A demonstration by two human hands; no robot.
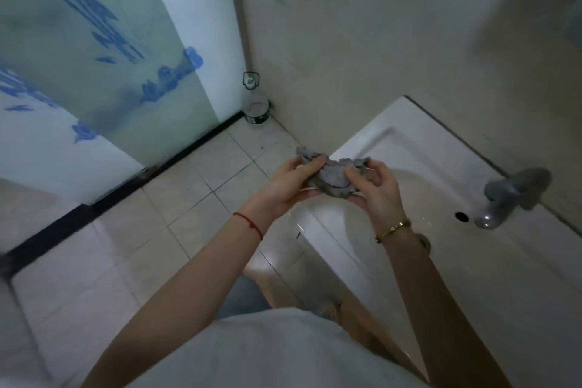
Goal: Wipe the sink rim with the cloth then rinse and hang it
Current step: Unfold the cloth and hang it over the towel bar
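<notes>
Pale bathroom tiles surround the sink (pixel 362 132). Above its near-left rim corner, the left hand (pixel 288 189) and right hand (pixel 376 189) each grip one end of the crumpled cloth (pixel 333 178), its long axis running between them; the left hand is nearer the rim.

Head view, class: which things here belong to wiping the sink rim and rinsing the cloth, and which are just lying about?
Belongs to the job:
cloth, held by left hand and right hand
sink
tap

Just lying about:
plastic bottle in the floor corner
glass door with blue pattern
</notes>
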